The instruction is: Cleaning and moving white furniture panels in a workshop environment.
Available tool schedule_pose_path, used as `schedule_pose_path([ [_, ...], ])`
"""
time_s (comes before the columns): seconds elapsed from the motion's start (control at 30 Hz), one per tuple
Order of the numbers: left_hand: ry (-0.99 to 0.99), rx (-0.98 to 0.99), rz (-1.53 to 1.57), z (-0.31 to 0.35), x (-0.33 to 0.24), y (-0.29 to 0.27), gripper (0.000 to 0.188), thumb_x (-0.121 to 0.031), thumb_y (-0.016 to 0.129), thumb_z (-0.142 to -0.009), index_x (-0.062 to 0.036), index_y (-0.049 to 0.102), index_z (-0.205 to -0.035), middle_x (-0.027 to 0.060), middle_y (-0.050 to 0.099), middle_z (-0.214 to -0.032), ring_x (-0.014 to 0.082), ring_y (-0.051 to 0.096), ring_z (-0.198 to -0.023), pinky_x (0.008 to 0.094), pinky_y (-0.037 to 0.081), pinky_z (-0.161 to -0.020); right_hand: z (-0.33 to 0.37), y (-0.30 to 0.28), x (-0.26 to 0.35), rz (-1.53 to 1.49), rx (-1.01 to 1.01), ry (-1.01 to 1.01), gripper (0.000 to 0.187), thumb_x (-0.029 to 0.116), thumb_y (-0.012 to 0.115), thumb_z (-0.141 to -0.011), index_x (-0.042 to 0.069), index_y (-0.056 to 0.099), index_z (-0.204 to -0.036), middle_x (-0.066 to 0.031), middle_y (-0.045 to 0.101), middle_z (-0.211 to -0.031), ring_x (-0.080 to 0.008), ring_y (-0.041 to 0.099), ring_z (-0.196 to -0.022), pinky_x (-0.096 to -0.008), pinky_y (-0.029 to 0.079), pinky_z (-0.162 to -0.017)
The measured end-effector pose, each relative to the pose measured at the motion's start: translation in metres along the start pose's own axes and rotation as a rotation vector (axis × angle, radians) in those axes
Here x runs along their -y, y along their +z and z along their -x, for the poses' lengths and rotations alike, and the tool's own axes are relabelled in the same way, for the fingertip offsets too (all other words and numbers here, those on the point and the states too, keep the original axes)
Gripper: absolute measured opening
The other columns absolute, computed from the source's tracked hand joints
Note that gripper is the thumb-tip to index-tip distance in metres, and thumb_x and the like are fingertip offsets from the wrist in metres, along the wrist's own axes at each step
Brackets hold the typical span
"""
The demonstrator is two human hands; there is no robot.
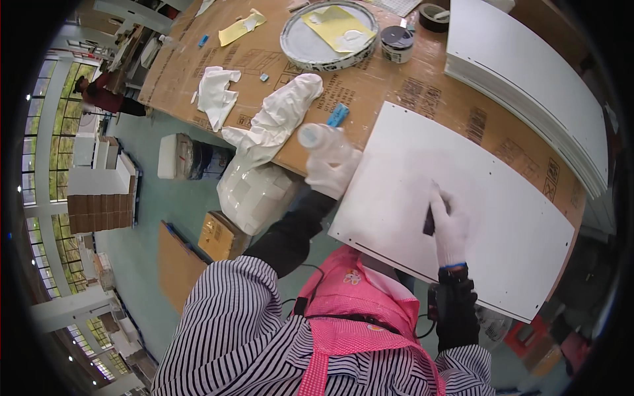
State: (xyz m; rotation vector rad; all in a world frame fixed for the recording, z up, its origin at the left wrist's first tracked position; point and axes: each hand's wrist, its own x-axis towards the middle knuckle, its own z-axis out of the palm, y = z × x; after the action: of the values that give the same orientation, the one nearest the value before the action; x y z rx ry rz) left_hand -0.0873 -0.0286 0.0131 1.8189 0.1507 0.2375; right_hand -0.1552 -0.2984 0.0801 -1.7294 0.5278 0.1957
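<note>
Panel (492, 208) lies near stacked boards (535, 86), left hand (335, 171) clutching bottle (318, 137), right hand (452, 228) pinching block (429, 222).

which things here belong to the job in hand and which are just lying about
In use, it seems:
translucent plastic bottle (left hand)
small dark block (right hand)
flat white panel underneath

Apparently lying about:
smaller crumpled white cloth
blue rectangular block

Green floor (150, 221) is stretching across the left; grid-paned windows (64, 142) are lining the far side; small lights (28, 97) are glowing beside them; brown-and-white stack (102, 214) is standing near windows; cardboard-covered table (173, 78) is filling upper middle.
</note>
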Motion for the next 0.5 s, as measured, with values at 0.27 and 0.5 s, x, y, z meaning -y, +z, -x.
schedule_pose_path([
  [0.27,-0.066,-0.059,-0.325,-0.057,0.026,-0.096,0.067,-0.031,0.089,-0.068,0.0012,0.057,-0.118,0.0157,0.064,-0.112,0.0279,0.065,-0.097,0.0392,0.052,-0.087,-0.099,0.183,0.054,0.287,0.167,-0.076,0.042,0.036,0.065,-0.087,-0.001,0.070,-0.107,-0.0179,0.072,-0.088,-0.0270,0.071,-0.086,-0.0366,0.053,-0.077],
  [0.5,0.113,-0.263,-0.377,-0.072,0.033,-0.160,0.046,-0.032,0.073,-0.083,-0.0020,0.062,-0.115,0.0192,0.063,-0.117,0.0352,0.058,-0.110,0.0442,0.044,-0.098,-0.105,0.188,0.031,0.314,0.078,-0.180,0.036,0.026,0.063,-0.091,0.001,0.065,-0.116,-0.0192,0.072,-0.099,-0.0282,0.071,-0.091,-0.0372,0.055,-0.081],
])
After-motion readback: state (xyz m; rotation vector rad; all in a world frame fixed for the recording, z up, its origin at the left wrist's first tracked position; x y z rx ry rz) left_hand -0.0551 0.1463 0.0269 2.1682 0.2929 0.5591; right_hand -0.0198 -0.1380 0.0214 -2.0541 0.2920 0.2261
